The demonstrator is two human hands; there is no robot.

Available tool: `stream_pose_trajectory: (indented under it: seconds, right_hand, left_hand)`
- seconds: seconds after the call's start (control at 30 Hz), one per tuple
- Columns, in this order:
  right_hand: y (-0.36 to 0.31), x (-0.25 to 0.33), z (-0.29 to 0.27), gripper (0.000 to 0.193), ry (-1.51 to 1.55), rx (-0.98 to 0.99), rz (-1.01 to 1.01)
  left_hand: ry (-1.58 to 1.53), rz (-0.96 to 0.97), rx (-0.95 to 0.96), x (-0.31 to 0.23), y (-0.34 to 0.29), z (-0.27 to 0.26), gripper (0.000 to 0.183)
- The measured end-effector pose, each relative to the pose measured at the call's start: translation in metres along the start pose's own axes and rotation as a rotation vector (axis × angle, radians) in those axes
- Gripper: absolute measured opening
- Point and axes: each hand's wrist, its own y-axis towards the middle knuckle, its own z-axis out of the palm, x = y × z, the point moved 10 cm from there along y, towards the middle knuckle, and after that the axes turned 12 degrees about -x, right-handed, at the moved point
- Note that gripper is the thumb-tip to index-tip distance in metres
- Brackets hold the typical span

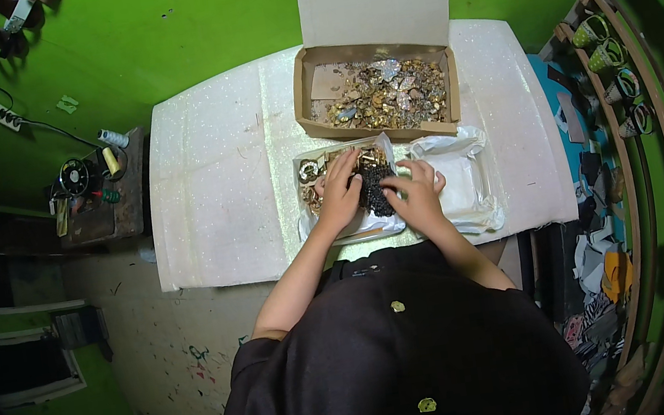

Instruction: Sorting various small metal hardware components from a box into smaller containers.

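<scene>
1. Dark beaded piece (374, 187), black and knobbly, lay in a shallow tray (326, 227) lined with clear plastic, just in front of the open cardboard box (375, 88) on the white table (220, 198).
2. Left hand (340, 193) rested palm down on the tray's contents, on the near side of the cardboard box, its fingers stretched forward and slightly spread, the tips touching the gold-coloured bits (312, 174) and the left edge of the dark beaded piece.
3. Right hand (417, 192) lay just beside the left hand, also on the near side of the cardboard box, fingers curled and close together; thumb and forefinger seemed to pinch the right edge of the dark beaded piece, though the grip was too small to tell for certain.
4. Cardboard box stood with its lid flap raised at the far side and held a heap of gold and silvery small parts (388, 96).
5. Second plastic-lined tray (464, 180) sat to the right of the hands, near the box's front right corner.
6. Small side stand (104, 188) with spools and a small fan stood well to the left of the box, off the table.
</scene>
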Motion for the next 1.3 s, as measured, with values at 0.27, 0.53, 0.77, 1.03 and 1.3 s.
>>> stream_pose_trajectory:
  seconds: [0.27, 0.53, 0.77, 1.03, 1.3]
  right_hand:
    - [0.020, 0.013, -0.010, 0.020, 0.076, -0.027, -0.048]
    - [0.117, 0.026, -0.025, 0.017, 0.114, -0.125, -0.219]
    - [0.178, 0.028, 0.058, 0.014, -0.034, 0.244, -0.521]
    - [0.169, 0.012, 0.135, 0.017, -0.106, 0.541, -0.723]
    - [0.166, -0.002, 0.143, 0.027, -0.051, 0.462, -0.686]
  left_hand:
    - [0.153, -0.002, -0.054, -0.005, 0.027, -0.016, 0.051]
    - [0.380, 0.075, -0.041, -0.006, 0.067, -0.030, 0.047]
    - [0.509, 0.079, 0.124, 0.023, 0.063, -0.010, 0.053]
    - [0.438, -0.013, 0.125, 0.031, 0.062, -0.007, 0.059]
    - [0.427, -0.051, 0.183, 0.024, 0.068, -0.011, 0.058]
